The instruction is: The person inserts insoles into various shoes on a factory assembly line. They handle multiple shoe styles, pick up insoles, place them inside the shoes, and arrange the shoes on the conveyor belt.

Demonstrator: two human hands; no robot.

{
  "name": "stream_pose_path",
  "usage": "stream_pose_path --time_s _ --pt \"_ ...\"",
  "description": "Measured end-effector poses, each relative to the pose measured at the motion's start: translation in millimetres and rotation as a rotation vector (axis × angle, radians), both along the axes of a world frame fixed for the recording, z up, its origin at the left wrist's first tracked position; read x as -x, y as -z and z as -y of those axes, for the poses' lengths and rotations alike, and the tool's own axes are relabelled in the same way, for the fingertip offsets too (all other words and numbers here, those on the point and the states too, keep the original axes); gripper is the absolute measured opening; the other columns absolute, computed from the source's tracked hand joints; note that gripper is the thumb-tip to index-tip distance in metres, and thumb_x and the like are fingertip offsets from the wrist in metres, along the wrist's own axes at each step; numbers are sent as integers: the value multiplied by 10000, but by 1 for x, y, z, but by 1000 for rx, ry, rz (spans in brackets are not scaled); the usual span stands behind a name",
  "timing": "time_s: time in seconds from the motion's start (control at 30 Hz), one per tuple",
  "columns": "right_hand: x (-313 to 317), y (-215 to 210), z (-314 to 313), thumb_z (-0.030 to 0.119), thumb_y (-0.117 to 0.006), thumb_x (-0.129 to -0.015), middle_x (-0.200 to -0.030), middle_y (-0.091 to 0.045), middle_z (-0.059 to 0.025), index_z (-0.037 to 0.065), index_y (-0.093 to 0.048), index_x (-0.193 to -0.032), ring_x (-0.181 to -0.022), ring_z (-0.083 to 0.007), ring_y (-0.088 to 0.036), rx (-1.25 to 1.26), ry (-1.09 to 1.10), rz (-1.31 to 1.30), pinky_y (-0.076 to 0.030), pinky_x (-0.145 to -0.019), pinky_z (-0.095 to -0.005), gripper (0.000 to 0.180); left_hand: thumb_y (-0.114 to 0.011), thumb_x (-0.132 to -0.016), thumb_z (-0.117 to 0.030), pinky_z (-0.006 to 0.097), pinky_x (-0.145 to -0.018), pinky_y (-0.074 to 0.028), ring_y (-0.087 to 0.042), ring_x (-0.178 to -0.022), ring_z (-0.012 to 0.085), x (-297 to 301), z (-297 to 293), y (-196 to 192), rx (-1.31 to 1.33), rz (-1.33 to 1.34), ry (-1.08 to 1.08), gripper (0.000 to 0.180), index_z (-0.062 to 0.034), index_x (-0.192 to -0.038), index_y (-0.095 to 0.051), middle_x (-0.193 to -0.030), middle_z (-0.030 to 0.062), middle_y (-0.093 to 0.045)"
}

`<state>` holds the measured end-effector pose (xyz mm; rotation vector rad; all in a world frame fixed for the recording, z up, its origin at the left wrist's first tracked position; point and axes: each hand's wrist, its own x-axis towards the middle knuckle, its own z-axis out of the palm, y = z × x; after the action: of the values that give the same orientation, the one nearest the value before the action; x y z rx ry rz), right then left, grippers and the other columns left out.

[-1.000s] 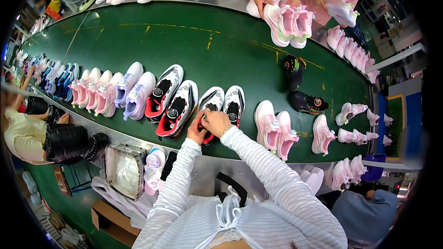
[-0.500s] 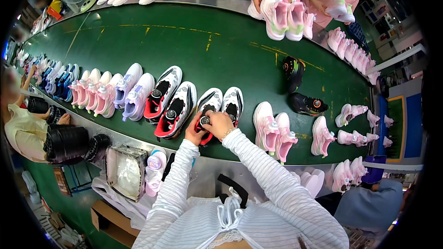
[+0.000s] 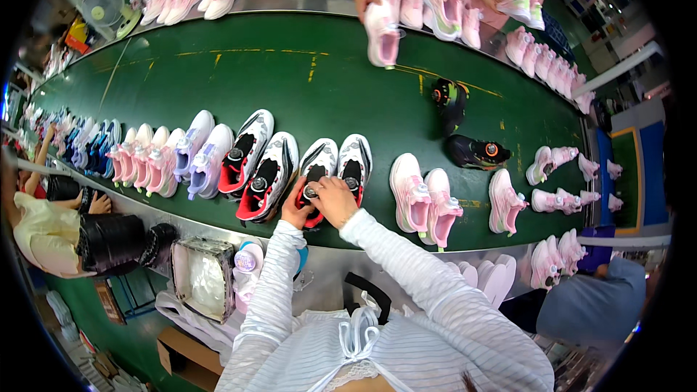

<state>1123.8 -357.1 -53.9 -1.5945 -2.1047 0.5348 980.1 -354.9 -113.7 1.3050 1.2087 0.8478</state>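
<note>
On the green conveyor belt (image 3: 327, 87) a white, black and red sneaker (image 3: 317, 168) lies right in front of me, with its mate (image 3: 354, 165) beside it on the right. My left hand (image 3: 295, 210) grips the near heel end of that shoe. My right hand (image 3: 335, 201) rests on its tongue, fingers closed around the round dial (image 3: 311, 192). Another pair of the same kind (image 3: 255, 165) lies just to the left. A pink pair (image 3: 425, 199) lies to the right.
Rows of pink, lilac and blue shoes (image 3: 145, 156) fill the belt's left side; two black shoes (image 3: 465, 131) lie mid-right. People across the belt handle pink shoes (image 3: 385, 29). A seated person (image 3: 51, 225) is at my left, another person (image 3: 595, 305) at my right. A bin (image 3: 200, 276) stands below the belt edge.
My hands stay on the same sneaker; the right hand has shifted slightly over its dial. The people across the belt have moved pink shoes leftward along the far edge.
</note>
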Motion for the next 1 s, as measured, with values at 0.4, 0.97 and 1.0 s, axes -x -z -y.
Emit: stream_pose_path --time_s 0.4,0.97,1.0 --pt "-176 -13 166 361 -624 -647 -934 -516 -120 119 -517 -1060 -893 -322 -449 273 609 273 -302 -837 -440 490 -600 -722 -115 308 -572 -443 -543 -588 226 -85 20 -37 -319 -458 -132 169 -11 -839 -536 -635 97 -546" --pt "-146 49 153 306 -615 -639 -775 -504 -99 99 -587 -857 -824 -259 -472 126 281 185 -374 -763 -370 303 -577 -718 -349 383 -677 -441 -567 -769 312 -89 -19 -38 -181 -860 233 388 -45 -959 -579 -813 188 -588" --pt "-134 40 151 302 -614 -643 -792 -512 -105 103 -570 -910 -852 -267 -470 109 256 171 -370 -779 -374 337 -560 -735 -335 375 -689 -431 -546 -799 312 -77 -16 -22 -456 -849 194 398 -66 -1028 -547 -883 171 -573"
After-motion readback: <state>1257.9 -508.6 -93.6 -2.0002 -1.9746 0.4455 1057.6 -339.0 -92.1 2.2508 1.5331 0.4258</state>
